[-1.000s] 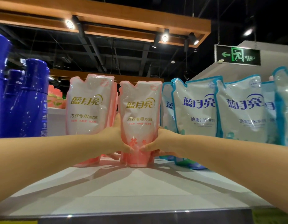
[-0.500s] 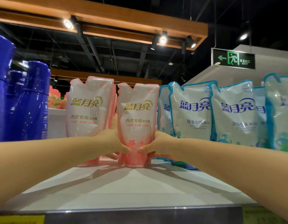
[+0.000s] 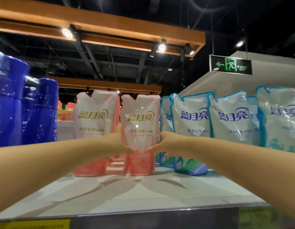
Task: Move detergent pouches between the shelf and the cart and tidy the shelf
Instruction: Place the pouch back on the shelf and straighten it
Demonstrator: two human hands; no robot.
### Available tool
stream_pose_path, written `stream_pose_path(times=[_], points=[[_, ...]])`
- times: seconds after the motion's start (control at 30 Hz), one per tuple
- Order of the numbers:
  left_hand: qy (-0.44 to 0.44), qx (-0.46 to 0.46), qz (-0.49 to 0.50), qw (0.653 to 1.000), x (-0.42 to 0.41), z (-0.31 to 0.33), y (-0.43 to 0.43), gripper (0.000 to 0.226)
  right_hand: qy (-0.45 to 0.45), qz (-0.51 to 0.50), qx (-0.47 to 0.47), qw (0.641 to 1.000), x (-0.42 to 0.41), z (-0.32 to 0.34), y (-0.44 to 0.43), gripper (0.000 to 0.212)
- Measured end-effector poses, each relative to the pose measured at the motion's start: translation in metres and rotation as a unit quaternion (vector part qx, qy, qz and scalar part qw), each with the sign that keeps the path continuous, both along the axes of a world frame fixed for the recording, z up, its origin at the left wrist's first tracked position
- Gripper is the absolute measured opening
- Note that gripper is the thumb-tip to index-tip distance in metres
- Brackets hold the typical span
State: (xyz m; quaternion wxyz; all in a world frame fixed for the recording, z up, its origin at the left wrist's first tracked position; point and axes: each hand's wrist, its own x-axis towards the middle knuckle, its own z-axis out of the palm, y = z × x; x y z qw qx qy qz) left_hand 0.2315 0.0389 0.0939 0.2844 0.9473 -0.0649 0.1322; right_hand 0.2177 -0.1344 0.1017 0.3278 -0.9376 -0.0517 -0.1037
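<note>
Person, two arms: left hand (image 3: 117, 142), right hand (image 3: 170, 143), both bare; left forearm (image 3: 44, 162) and right forearm (image 3: 234, 160) unsleeved; thumbnails seemingly short, blurred.

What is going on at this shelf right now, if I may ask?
A person grips a pink pouch low on its sides with the left hand and the right hand. It stands upright, its base seemingly on the white shelf, beside a second pink pouch. Blue-trimmed pouches stand to its right, dark blue bottles to the left.
</note>
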Motion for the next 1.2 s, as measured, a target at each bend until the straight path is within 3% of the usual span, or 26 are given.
stream_pose_path(times=[0.27, 0.37, 0.53, 0.67, 0.87, 1.07, 1.2], points=[[-0.103, 0.089, 0.011, 0.991, -0.074, 0.005, -0.023, 0.065, -0.112, 0.030, -0.157, 0.981, -0.089, 0.001, -0.012, 0.050], [-0.151, 0.080, -0.024, 0.985, -0.118, 0.002, -0.062, 0.045, -0.148, 0.019, -0.179, 0.972, -0.131, 0.000, -0.043, 0.050], [-0.242, 0.067, -0.112, 0.962, -0.211, -0.020, -0.166, 0.028, -0.182, -0.021, -0.141, 0.973, -0.229, -0.013, -0.139, 0.035], [-0.263, -0.008, -0.217, 0.940, -0.279, -0.046, -0.273, 0.021, -0.207, -0.066, -0.059, 0.974, -0.323, -0.034, -0.239, 0.020], [-0.310, -0.070, -0.375, 0.871, -0.368, -0.076, -0.453, 0.021, -0.263, -0.196, -0.035, 0.944, -0.437, -0.079, -0.390, 0.020], [-0.258, -0.144, -0.507, 0.810, -0.441, -0.131, -0.656, 0.016, -0.260, -0.367, -0.058, 0.891, -0.543, -0.138, -0.556, 0.017], [-0.203, -0.203, -0.596, 0.750, -0.499, -0.179, -0.790, 0.022, -0.237, -0.485, -0.060, 0.840, -0.618, -0.192, -0.667, 0.015]])
